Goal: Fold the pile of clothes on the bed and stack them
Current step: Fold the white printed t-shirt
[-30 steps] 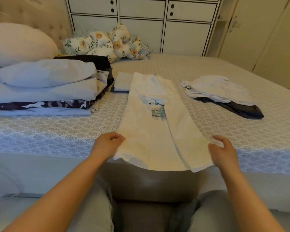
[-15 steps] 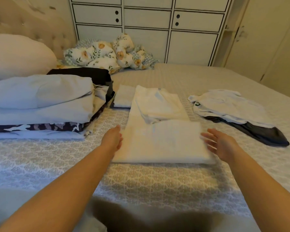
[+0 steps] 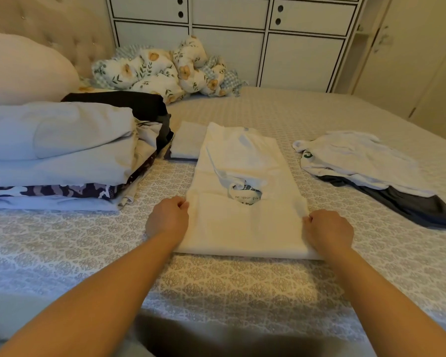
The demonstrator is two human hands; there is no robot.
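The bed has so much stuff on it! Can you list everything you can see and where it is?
white T-shirt: 1, white, bed middle, partly folded
folded stack: 1, grey, camouflage, black, left
small folded cloth: 1, white, between stack and T-shirt
unfolded clothes: 1 pile, white over dark, right
floral bundle: 1, white, yellow, green, far edge
pillow: 1, white, far left
cabinet: 1, white, behind bed
left hand: grips T-shirt's left edge
right hand: grips right edge

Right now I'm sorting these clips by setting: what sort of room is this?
Most likely a home bedroom: a made bed with a tufted headboard and pillow, and white cupboards along the wall.
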